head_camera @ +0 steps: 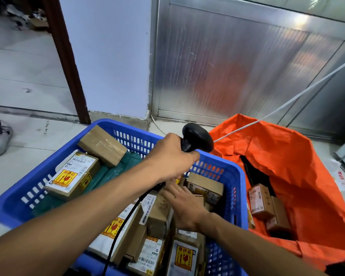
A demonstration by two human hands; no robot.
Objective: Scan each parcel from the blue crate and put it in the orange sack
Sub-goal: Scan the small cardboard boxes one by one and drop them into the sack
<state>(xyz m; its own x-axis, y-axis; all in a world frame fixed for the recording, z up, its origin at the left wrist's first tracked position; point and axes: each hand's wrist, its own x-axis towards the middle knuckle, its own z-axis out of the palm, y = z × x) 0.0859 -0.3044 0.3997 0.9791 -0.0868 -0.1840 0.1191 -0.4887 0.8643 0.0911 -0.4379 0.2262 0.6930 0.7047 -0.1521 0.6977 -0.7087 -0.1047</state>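
Head cam looks down at a blue crate (100, 124) sitting on the tiled floor (28, 66), pretty much stuffed with cardboard parcels. The left hand (172, 156) is wrapped tight around the handle of a black barcode scanner (195, 137), head held up above the crate's far rim, with its black cable (124, 226) trailing down under the forearm and across the boxes. The right hand (184, 206) is reaching into the crate with fingers stretched out flat, resting on a small brown parcel (160, 214) in the middle of the pile, not really gripping anything. One labelled box (74, 176) with a yellow fragile sticker sits at the left side on a green poly mailer (116, 170), and a plain taped box (102, 145) leans against the back wall. Just right of the crate, touching it, is the orange sack (287, 166), mouth open, with a few brown boxes (265, 204) already lying inside. A white cord (287, 102) runs over the sack's top edge.
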